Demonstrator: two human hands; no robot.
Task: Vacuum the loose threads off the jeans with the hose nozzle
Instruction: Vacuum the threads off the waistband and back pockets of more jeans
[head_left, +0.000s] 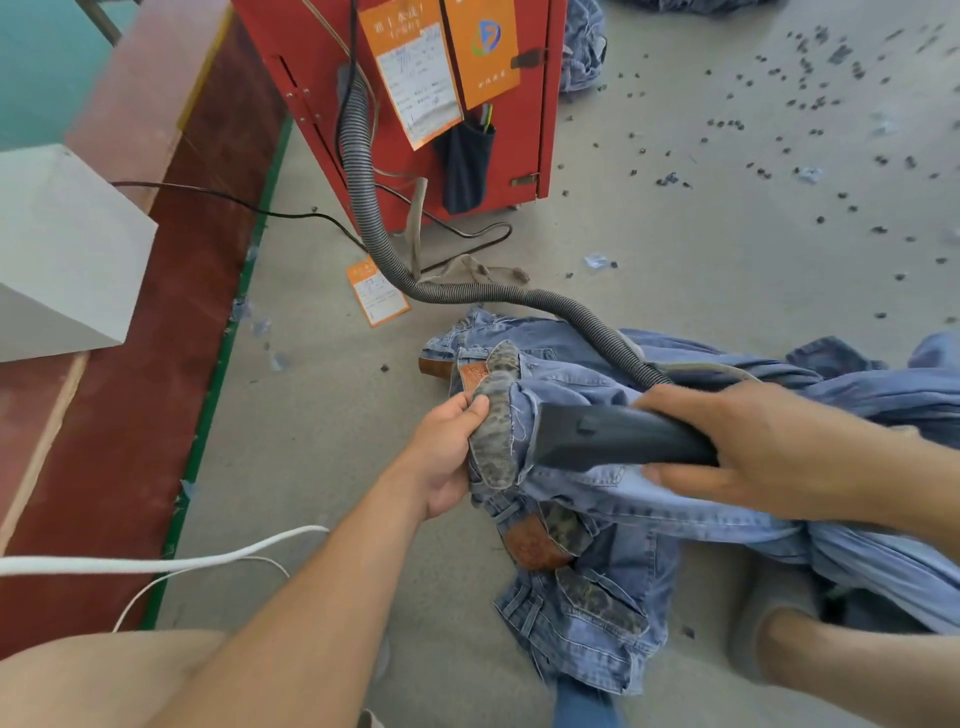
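- Lying in a crumpled heap on the grey floor (675, 249), the jeans (649, 499) fill the lower right of the view, with a patterned waistband (493, 441) lifted up at their left end
- the left hand (447, 457) grips that waistband, thumb on top and fingers curled under the fold
- the right hand (769, 441) is wrapped round the black nozzle (613, 436), whose wide mouth sits against the denim just beside the waistband
- a ribbed grey hose (363, 197) runs from behind the right hand across the jeans and up to a red machine (509, 130)
- orange paper tags (415, 67) and a dark pouch (465, 166) hang on the machine's front
- another orange tag (376, 293) lies on the floor by the hose
- small dark scraps (810, 104) are scattered over the floor at the upper right
- a white cord (156, 564) crosses the lower left, over a red strip of floor (130, 389)
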